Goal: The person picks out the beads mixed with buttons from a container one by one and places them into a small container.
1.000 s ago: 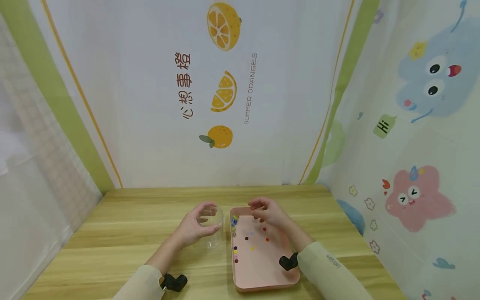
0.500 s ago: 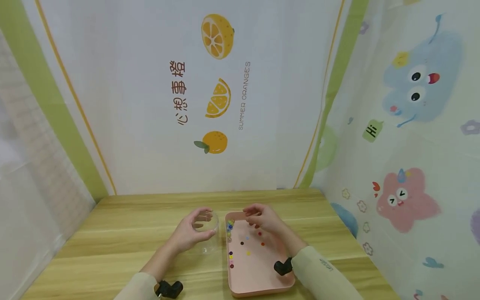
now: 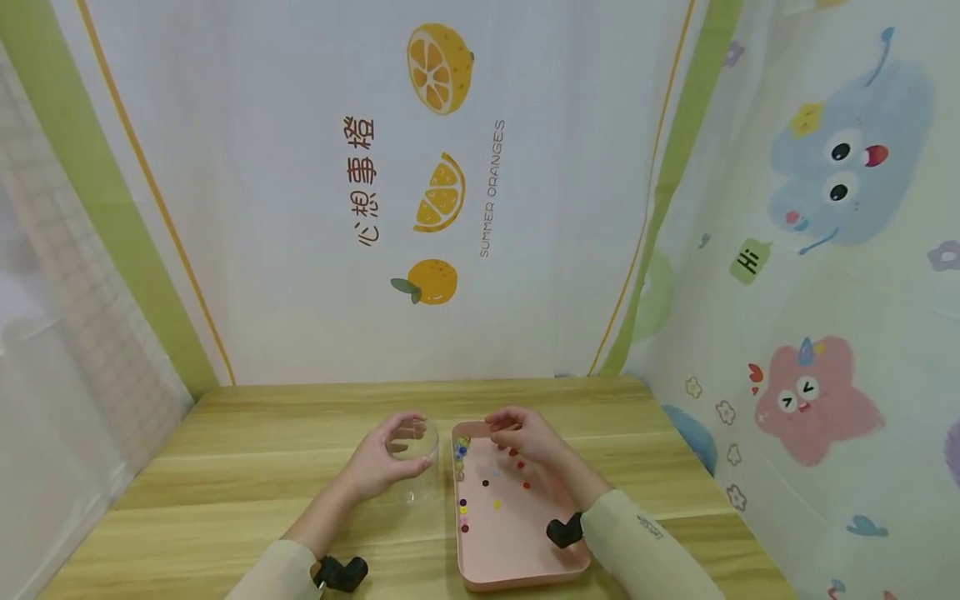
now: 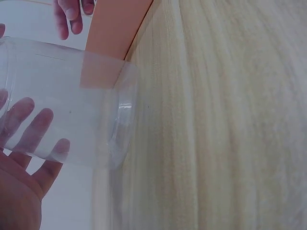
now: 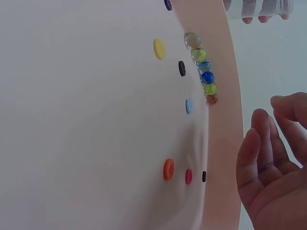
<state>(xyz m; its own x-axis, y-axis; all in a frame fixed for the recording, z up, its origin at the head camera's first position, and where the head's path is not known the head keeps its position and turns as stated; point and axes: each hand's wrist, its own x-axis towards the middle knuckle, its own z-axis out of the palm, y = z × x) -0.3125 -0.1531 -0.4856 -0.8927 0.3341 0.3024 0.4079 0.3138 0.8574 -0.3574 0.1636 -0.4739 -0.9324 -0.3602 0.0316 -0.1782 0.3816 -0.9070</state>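
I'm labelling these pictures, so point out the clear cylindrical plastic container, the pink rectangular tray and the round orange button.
Clear cylindrical plastic container (image 4: 79, 103), left wrist view: its side wall.
Pink rectangular tray (image 3: 510, 543), head view: its bare floor.
Round orange button (image 5: 169, 169), right wrist view: its face.

The head view looks forward and down from above the person, and it is the farthest: it takes in the left hand (image 3: 375, 467), the right hand (image 3: 534, 437), the pink tray (image 3: 517, 554), the tabletop (image 3: 277, 429) and the printed cloth (image 3: 300, 317) behind. The left wrist view is very near to the clear cup (image 4: 72, 100) and turned sideways. The right wrist view, also sideways, looks closely over the pink tray. Both wrist views share the clear cup and the tray's wall.
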